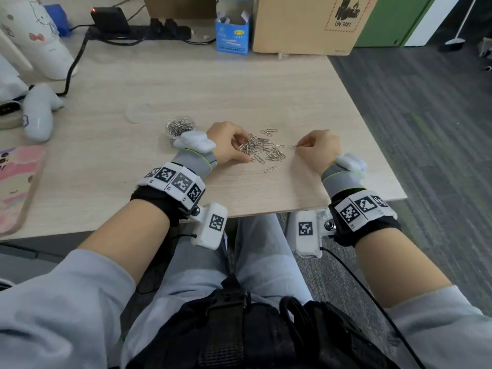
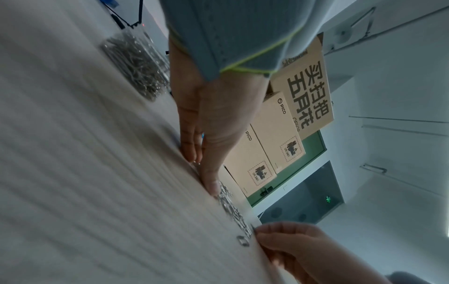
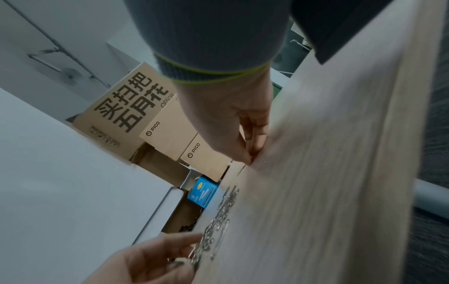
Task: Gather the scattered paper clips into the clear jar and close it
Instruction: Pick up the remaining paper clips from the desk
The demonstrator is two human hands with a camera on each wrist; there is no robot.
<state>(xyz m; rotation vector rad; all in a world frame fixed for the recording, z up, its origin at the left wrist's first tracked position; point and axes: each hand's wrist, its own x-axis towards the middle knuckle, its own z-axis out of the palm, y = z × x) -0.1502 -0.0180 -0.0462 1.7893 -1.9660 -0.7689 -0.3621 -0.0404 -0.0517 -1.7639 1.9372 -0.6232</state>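
Loose silver paper clips point(image 1: 266, 151) lie in a pile on the wooden table point(image 1: 213, 83). My left hand point(image 1: 246, 151) sits at the pile's left side, fingers curled into the clips and thumb on the table, with clips gathered between them point(image 2: 198, 163). At the pile's right edge my right hand point(image 1: 298, 146) pinches a single clip point(image 1: 292, 147) between thumb and forefinger. Just beyond my left wrist stands the clear jar point(image 1: 181, 127), open, with several clips in it point(image 2: 136, 63). Its clear lid point(image 1: 141, 113) lies flat behind it.
A blue box point(image 1: 232, 35), a cardboard box point(image 1: 306, 25) and a power strip point(image 1: 149, 31) line the table's back. A white controller point(image 1: 40, 115), a white bottle point(image 1: 40, 35) and a pink case point(image 1: 18, 182) are at the left. The table's right edge point(image 1: 372, 145) is close.
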